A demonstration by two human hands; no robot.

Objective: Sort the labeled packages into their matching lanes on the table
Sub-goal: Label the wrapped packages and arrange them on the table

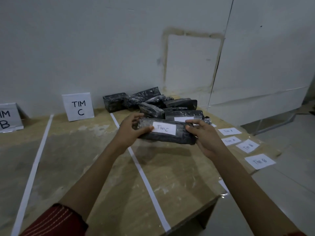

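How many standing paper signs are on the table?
2. The TIM C sign stands by the wall, left of the package pile; a second sign, cut off by the picture's left edge, stands further left. More may lie outside the view.

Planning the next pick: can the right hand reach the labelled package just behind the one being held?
Probably, once free: the right hand grips the Tim C package, held just in front of the labelled package; nothing else blocks it.
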